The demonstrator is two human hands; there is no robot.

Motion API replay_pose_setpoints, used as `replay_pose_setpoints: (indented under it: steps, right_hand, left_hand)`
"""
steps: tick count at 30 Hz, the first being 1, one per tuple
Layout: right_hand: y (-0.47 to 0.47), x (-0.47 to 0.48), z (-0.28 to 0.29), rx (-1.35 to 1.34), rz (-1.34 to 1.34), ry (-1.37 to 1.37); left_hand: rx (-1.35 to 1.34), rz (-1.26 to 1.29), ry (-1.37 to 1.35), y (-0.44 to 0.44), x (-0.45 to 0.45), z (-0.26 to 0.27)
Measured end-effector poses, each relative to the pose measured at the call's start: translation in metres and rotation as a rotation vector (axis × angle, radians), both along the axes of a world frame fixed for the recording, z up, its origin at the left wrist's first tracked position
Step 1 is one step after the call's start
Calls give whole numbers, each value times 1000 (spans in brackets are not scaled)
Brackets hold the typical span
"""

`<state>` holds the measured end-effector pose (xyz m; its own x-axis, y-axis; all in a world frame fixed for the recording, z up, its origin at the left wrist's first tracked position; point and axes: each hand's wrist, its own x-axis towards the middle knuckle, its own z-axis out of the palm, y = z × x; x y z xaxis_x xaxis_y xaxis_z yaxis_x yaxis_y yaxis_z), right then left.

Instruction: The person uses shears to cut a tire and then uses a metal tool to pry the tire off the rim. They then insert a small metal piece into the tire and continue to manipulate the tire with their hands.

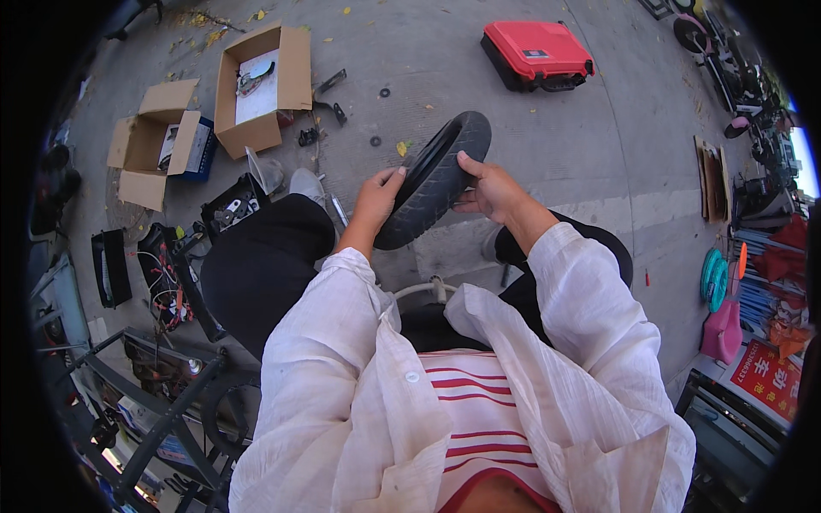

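Note:
A black rubber tyre (436, 186) is held up in front of me, tilted so that its tread and part of its hollow inside show. My left hand (378, 200) grips its left side, thumb on the edge. On the opposite side my right hand (490, 186) holds it, the thumb pressed on the tread and some fingers hidden behind. Below the tyre, between my knees, a pale curved metal bar (438, 288) is partly visible. A metal tool (339, 210) lies on the ground beside my left wrist, too small to name.
Open cardboard boxes (295, 67) (152, 192) stand at the upper left. Nearer are a black tray of metal parts (247, 186) and a casing with wires (168, 282). A red hard case (539, 48) lies at the upper right. A metal frame (154, 442) stands lower left, a red sign (766, 381) lower right.

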<state>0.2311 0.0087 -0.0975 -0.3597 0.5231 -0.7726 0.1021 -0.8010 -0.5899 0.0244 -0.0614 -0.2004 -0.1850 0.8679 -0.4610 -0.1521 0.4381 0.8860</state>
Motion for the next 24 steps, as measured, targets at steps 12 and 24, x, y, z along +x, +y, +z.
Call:
replay_pose_setpoints:
  steps: [12, 24]
  right_hand:
    - [3, 12, -14, -26, -3, -12]
    - [-3, 16, -9, 78, -48, -206]
  left_hand:
    - [138, -226, 512, 9, 14, 13]
    - [154, -179, 572, -9, 53, 17]
